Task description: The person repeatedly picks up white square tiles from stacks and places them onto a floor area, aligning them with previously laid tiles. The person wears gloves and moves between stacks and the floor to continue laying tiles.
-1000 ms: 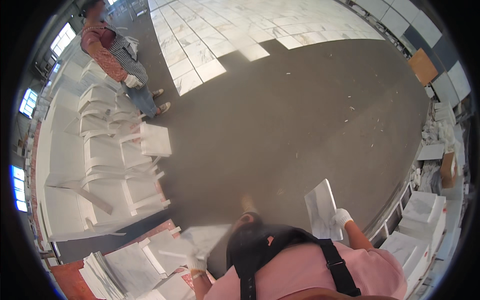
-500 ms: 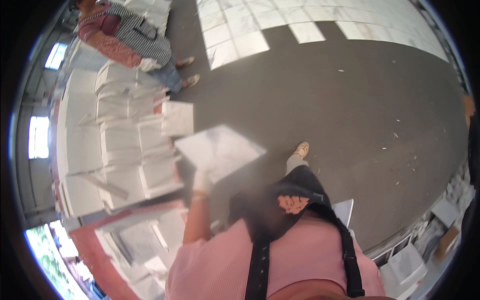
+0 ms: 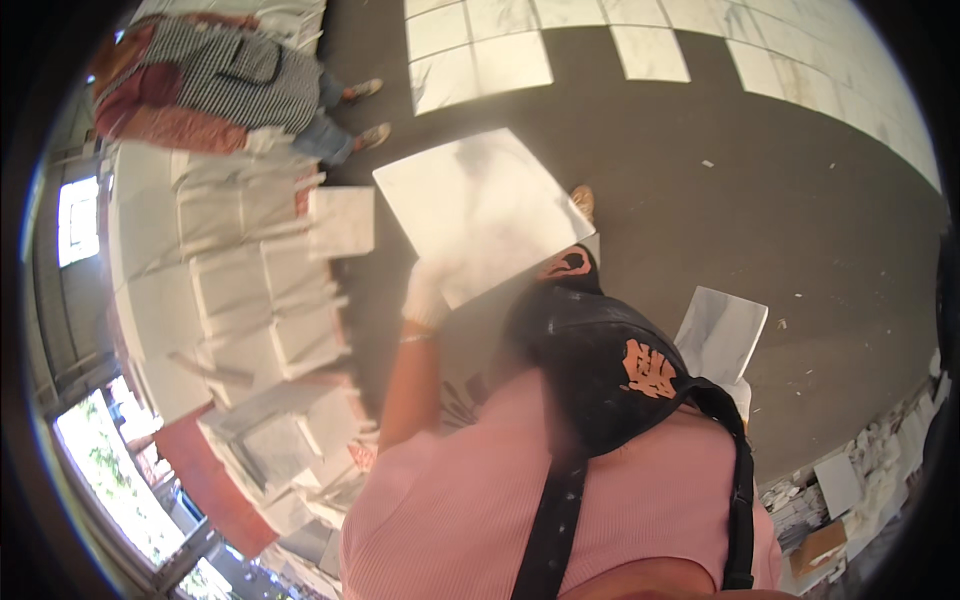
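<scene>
gloved left hand grips a white tile; right hand's grip hidden.

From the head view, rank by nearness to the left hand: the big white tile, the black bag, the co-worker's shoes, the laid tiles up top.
1. Big white tile: held by the left hand, above it.
2. Black bag: to its right, at the chest.
3. Co-worker's shoes: up and left.
4. Laid tiles: at the top edge, farthest.
</scene>
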Available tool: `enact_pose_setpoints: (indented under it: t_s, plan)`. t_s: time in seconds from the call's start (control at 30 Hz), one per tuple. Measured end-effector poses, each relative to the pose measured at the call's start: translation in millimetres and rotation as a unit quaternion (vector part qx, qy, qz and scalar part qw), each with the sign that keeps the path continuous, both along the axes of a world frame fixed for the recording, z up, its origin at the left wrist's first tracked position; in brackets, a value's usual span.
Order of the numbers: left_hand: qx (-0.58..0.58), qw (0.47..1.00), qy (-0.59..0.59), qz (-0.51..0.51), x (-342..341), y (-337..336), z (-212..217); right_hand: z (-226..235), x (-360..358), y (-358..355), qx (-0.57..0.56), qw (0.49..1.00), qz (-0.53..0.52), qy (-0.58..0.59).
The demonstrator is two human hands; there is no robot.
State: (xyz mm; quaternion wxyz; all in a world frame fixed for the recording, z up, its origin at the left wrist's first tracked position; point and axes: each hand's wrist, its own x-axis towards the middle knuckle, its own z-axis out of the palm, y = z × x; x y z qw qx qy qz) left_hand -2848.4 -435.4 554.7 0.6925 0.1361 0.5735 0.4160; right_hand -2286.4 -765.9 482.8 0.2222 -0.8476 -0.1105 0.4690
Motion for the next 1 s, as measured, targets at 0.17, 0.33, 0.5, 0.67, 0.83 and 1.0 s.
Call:
enact_pose_setpoints:
  t_s: [0.17, 0.33, 0.5, 0.67, 0.83, 1.0]
  plan:
    - [-0.074, 0.995, -0.004, -0.069, 70, 138, -42, 4, 82, 115, 0.007, 0.997, -0.068, -0.027]
    - [0.003, 0.970, 0.156, -0.186, 119, 224, -65, 6, 169, 191, 0.051, 0.989, -0.124, 0.063]
    - [-0.088, 0.976, 0.167, -0.109, 170, 258, -68, -59, 280, 287, -0.073, 0.977, 0.197, -0.033]
    - [-0.103, 0.985, 0.136, -0.029, 240, 286, -39, -103, 360, 403, -0.116, 0.801, 0.526, -0.263]
    - [-0.161, 0.980, 0.050, 0.104, 285, 304, -19, -52, 402, 512, -0.005, 0.999, 0.024, 0.031]
    - [-0.180, 0.978, 0.045, 0.099, 281, 323, -53, -16, 426, 617, 0.049, 0.996, -0.003, 0.071]
